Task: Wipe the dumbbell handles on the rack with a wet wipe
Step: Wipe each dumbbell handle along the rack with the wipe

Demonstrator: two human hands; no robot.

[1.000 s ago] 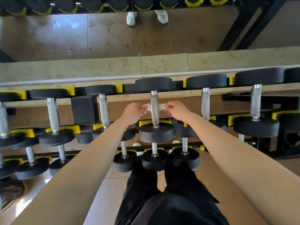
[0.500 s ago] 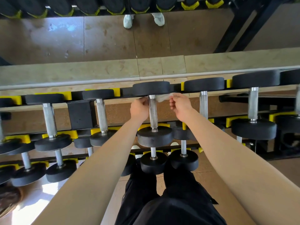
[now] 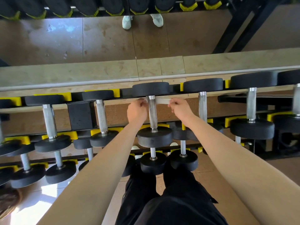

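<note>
A black dumbbell with a knurled steel handle (image 3: 152, 113) lies on the top tier of the rack, straight in front of me. A white wet wipe (image 3: 162, 100) is stretched behind the far end of that handle, just under the far weight head. My left hand (image 3: 136, 112) pinches the wipe's left end. My right hand (image 3: 181, 109) pinches its right end. The part of the wipe behind the handle is hidden.
More dumbbells lie on either side on the top tier (image 3: 202, 106) (image 3: 101, 116) and on the lower tiers (image 3: 153, 161). Yellow cradles (image 3: 69, 134) hold the heads. A mirror above the rack reflects floor and white shoes (image 3: 126, 21). My black trousers (image 3: 170, 200) are below.
Both hands have slid the wipe from the handle's middle to its far end, close under the far weight head. The camera has tilted a little.
</note>
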